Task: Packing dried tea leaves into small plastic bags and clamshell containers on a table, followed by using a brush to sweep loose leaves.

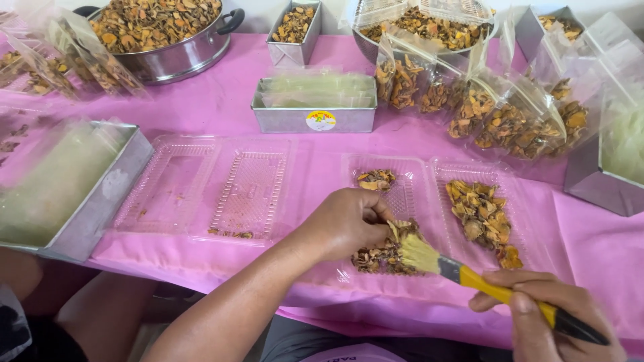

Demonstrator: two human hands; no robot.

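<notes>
The left hand (349, 224) lies on the open clear plastic clamshell tray (429, 201) near the front edge of the worktop (221, 100), which is covered with a pink cloth. Its fingers are curled closed around a few dried orange-brown slices (386, 255), at the pile in the left half of this tray. The right hand (543, 315) is closed around the yellow and black handle of a paintbrush (469, 275). The pale bristles of the brush touch the same pile, just beside the left fingertips. The right half of the tray holds a bigger heap of slices (483, 214).

To the left lies a second clamshell tray (208, 188), open, with only some crumbs inside. Behind it stands a small metal box (315, 110) with clear bags in it. Filled clear bags (496, 114) stand at the right, and a large steel pot (168, 33) full of slices is at the back left.
</notes>
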